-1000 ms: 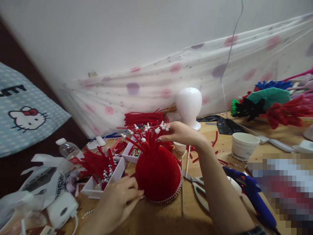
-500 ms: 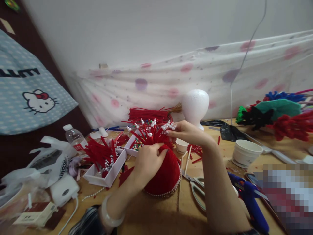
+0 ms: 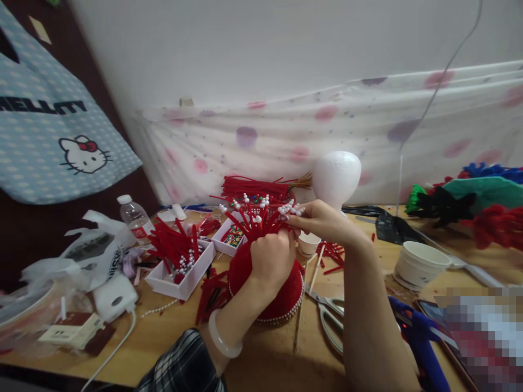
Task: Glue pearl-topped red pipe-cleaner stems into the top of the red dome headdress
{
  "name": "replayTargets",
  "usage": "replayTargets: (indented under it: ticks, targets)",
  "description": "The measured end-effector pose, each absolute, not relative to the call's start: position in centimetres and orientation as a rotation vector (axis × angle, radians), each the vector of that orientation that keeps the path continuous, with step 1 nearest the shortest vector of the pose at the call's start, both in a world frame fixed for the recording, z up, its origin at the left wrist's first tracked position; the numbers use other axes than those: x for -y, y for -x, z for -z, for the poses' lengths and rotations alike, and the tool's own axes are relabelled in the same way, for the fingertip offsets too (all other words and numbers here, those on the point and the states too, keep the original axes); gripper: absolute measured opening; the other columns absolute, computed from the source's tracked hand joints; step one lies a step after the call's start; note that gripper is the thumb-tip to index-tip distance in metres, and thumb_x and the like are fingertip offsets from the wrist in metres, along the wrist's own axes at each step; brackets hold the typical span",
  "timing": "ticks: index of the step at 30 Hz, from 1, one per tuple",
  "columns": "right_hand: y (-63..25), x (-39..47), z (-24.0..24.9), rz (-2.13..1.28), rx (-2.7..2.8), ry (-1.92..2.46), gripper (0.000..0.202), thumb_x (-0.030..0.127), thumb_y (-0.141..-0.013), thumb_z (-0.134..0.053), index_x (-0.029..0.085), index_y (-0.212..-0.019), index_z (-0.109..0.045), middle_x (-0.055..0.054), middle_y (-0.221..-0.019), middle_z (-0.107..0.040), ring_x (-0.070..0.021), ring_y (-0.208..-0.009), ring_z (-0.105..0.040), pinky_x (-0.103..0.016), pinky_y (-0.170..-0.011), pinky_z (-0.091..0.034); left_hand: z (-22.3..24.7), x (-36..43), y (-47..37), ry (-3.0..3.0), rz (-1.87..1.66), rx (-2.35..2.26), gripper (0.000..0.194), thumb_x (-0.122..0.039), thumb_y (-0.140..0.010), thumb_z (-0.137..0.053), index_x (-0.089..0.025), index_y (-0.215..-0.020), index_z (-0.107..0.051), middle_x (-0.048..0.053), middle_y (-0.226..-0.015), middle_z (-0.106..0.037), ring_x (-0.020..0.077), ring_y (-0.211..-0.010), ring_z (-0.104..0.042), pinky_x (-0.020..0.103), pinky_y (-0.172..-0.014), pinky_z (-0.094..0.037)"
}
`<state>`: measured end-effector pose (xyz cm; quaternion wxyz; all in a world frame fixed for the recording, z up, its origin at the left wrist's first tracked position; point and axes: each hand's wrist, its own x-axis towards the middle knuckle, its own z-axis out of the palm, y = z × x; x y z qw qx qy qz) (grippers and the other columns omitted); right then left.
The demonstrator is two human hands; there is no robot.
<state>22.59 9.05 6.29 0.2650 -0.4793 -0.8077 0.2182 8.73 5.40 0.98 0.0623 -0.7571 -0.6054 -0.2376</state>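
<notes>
A red dome-shaped hat [image 3: 245, 267] with a beaded rim stands on the table, and red stems [image 3: 256, 226] tipped with white beads spread from its top. My left hand [image 3: 273, 258] lies over the hat's top with its fingers bent round the base of the stems; the fingertips are hidden. On the right side of the cluster, my right hand [image 3: 312, 220] pinches a red stem just under its white beads [image 3: 289, 208].
Around the hat are a white box of red stems [image 3: 183, 286], a box of coloured beads [image 3: 229, 239], scissors [image 3: 329, 313], a blue glue gun [image 3: 420, 337], a paper cup [image 3: 420, 264], a foam head [image 3: 337, 177] and a plastic bottle [image 3: 135, 218].
My left hand has moved right across the hat's top, and its fingers have closed in by the stems. My right hand stays at the beaded stem. The view has shifted slightly.
</notes>
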Motion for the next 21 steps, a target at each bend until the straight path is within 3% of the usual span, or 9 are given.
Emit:
replayTargets:
  ticks: [4, 12, 19, 21]
  targets:
    - [-22.8, -9.0, -6.3, -0.583, 2.177, 1.284, 0.045, 0.048, -0.086, -0.052, 0.020, -0.053, -0.042, 0.006, -0.050, -0.036, -0.0068, -0.049, -0.026, -0.027, -0.047, -0.020, -0.2, -4.5, -8.2, 2.407, 0.785, 1.719, 0.025, -0.025, -0.095, -0.041, -0.018, -0.092, -0.065, 0.010, -0.073, -0.075, 0.0279, -0.067, -0.072, 0.032, -0.057, -0.046]
    - [-23.0, -9.2, -6.1, -0.564, 2.194, 1.254, 0.038, 0.049, -0.088, -0.052, 0.020, -0.063, -0.049, 0.005, -0.055, -0.038, -0.0083, -0.052, -0.031, -0.027, -0.050, -0.021, 0.3, -0.8, -1.8, 2.397, 1.227, 1.345, 0.036, -0.019, -0.095, -0.036, -0.021, -0.060, -0.047, 0.000, -0.057, -0.054, 0.0141, -0.057, -0.053, 0.027, -0.055, -0.037]
    - [-22.3, -9.9, -5.6, -0.534, 2.114, 1.189, 0.034, 0.045, -0.087, -0.053, 0.019, -0.065, -0.050, 0.004, -0.059, -0.043, -0.0089, -0.056, -0.036, -0.027, -0.052, -0.025, 3.6, 1.5, 5.7, 2.476, 1.173, 1.622, 0.045, -0.021, -0.096, -0.041, -0.021, -0.057, -0.062, -0.001, -0.053, -0.061, 0.0123, -0.052, -0.058, 0.025, -0.055, -0.046]
    - [-22.1, -10.1, -5.4, -0.533, 2.061, 1.166, 0.036, 0.045, -0.086, -0.054, 0.019, -0.062, -0.048, 0.005, -0.058, -0.042, -0.0086, -0.056, -0.036, -0.027, -0.052, -0.027, 5.2, 1.5, 6.8, 2.509, 1.038, 1.612, 0.032, -0.021, -0.093, -0.048, -0.023, -0.073, -0.072, 0.002, -0.080, -0.074, 0.0166, -0.074, -0.068, 0.028, -0.071, -0.053]
